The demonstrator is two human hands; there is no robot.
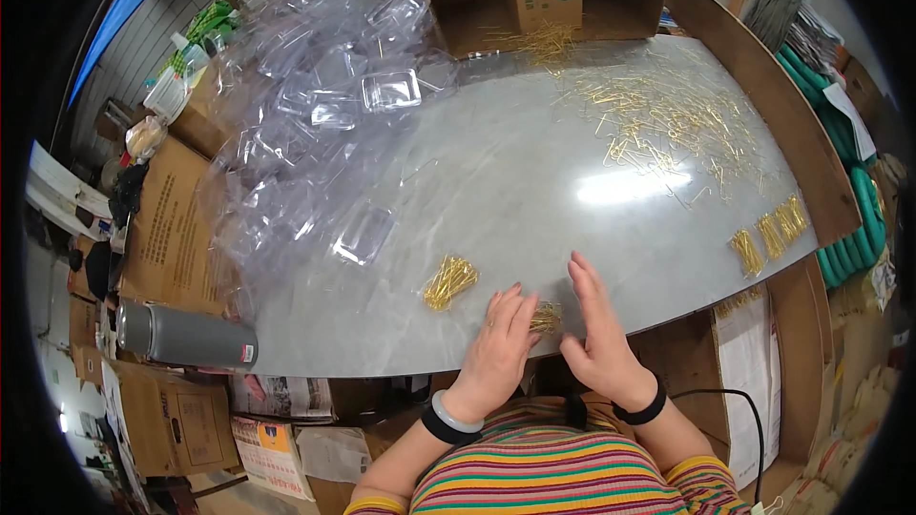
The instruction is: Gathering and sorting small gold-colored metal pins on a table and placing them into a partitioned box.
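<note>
A small bundle of gold wire hooks (pixel 546 318) lies at the table's near edge between my hands. My left hand (pixel 498 339) rests beside it on the left, fingers stretched out and close against the bundle; its thumb is hidden. On the other side, my right hand (pixel 603 339) is open, fingers extended and thumb spread, a little apart from the hooks. Another gold bundle of hooks (pixel 450 283), seemingly in a clear plastic case, sits just beyond my left hand.
Clear plastic blister shells (pixel 334 110) are heaped at the left. Loose gold hooks (pixel 668 119) spread across the far right, with several small bundles (pixel 771 232) by the right edge. A cardboard box (pixel 468 14) stands at the back, a grey bottle (pixel 196 334) at the near left.
</note>
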